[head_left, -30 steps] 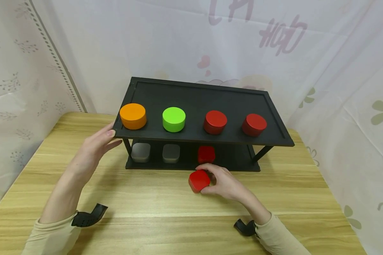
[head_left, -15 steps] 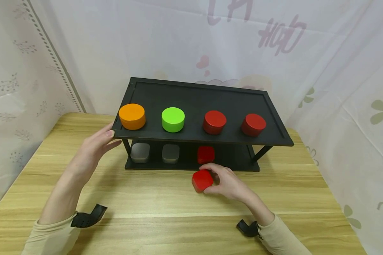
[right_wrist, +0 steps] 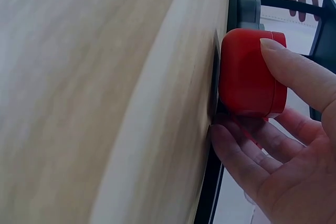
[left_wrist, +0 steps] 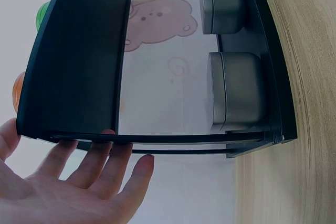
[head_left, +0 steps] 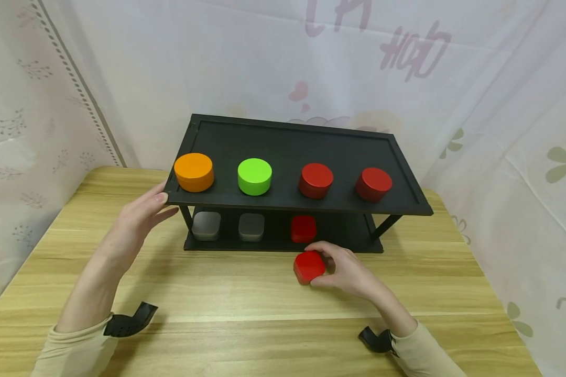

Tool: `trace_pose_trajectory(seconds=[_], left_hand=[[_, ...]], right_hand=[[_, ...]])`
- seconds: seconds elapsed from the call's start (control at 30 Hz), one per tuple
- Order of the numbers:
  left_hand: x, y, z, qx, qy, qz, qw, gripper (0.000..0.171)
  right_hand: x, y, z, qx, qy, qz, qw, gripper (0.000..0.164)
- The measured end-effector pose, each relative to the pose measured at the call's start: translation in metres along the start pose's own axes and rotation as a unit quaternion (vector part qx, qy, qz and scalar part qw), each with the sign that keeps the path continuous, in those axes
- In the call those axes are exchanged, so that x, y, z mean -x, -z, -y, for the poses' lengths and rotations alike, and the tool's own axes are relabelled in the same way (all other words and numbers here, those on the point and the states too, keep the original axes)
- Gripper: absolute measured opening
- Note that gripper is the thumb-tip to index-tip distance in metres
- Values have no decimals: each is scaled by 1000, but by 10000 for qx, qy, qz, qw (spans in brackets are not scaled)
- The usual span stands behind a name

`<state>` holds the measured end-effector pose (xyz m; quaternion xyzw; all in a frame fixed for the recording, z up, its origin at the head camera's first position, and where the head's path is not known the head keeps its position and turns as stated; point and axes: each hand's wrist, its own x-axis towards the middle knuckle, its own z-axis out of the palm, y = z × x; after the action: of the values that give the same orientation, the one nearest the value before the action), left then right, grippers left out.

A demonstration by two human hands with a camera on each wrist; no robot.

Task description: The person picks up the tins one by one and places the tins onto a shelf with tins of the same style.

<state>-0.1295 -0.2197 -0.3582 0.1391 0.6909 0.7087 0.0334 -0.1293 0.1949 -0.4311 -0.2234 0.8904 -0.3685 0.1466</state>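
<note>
In the head view my right hand (head_left: 346,272) grips a red square tin (head_left: 309,267) with rounded corners, thumb on its near side and fingers on its far side. The tin is just in front of the lower tier of a black two-tier shelf (head_left: 287,141). In the right wrist view the red tin (right_wrist: 249,72) looks close to the wood, and whether it touches is unclear. My left hand (head_left: 139,214) holds the shelf's front left corner, thumb at the top edge. Fingers lie against the shelf's side in the left wrist view. Another red tin (head_left: 304,229) stands on the lower tier.
Two grey square tins, a left one (head_left: 206,225) and a right one (head_left: 251,226), share the lower tier. Along the top stand an orange round tin (head_left: 194,173), a green one (head_left: 254,177) and two red ones (head_left: 316,180). A patterned cloth (head_left: 264,57) hangs behind the wooden table (head_left: 217,324).
My right hand has moved to the right with the red tin, along the front of the lower tier. The left hand keeps its place on the shelf corner.
</note>
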Motion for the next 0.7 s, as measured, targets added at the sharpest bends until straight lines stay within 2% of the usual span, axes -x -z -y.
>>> trace_pose_trajectory(seconds=[0.53,0.7], left_hand=[[0,0,0,94,21,-42,9999,43],[0,0,0,-13,17,8,10000,44]], right_hand=[[14,16,-12,-3,-44,-202,9998,61],[18,20,-16,-49,-115,-305,9995,62]])
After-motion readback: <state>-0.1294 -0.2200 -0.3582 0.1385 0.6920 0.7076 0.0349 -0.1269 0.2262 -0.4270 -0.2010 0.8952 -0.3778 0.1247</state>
